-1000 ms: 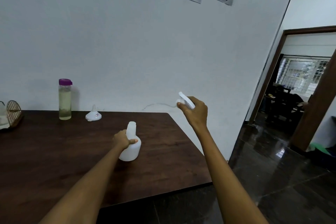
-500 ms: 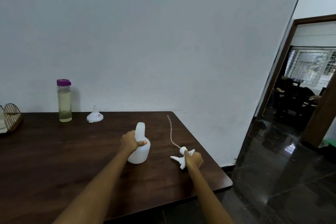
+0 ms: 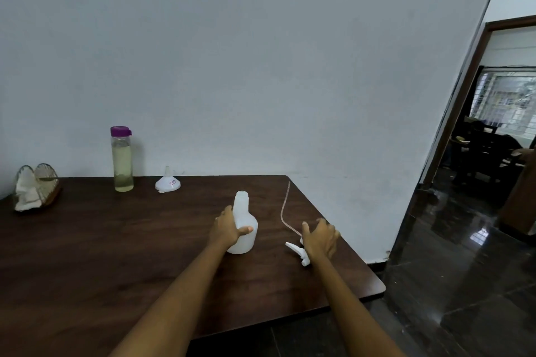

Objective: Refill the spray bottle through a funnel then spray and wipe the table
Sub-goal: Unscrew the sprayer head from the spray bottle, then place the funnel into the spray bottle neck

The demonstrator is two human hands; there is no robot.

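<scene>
- Head view, task item: the white translucent plastic spray bottle (image 3: 243, 223) stands upright on the dark brown wooden counter (image 3: 116, 240), near its right end, with its neck uncapped and open at the top.
- Head view, left hand (image 3: 227, 229): its grip is wrapped round the bottle's body, thumb across the front, steadying it on the counter.
- Head view, right hand (image 3: 320, 238): it hovers just over the white plastic trigger spray head (image 3: 295, 252), fingers spread and loose, pinching nothing. Whether the palm touches the head cannot be told.
- Head view, spray head: it lies on its side on the counter just right of the bottle, and its thin pinkish dip tube (image 3: 283, 209) trails away toward the far edge.
- Head view, supplies: a small white plastic funnel (image 3: 167, 182) sits mouth-down near the wall; beside it, to the left, stands a tall clear bottle with a purple cap (image 3: 121, 158) holding pale yellowish liquid. A wire basket with white cloths (image 3: 34, 190) rests at the counter's far left.
- Judgement, step in hand: the bottle is opened and the head set aside; refilling has not begun.
- Judgement, next move: the free right hand should fetch the funnel, turn it spout-down and seat it in the open neck, while the left hand holds the bottle against tipping.
</scene>
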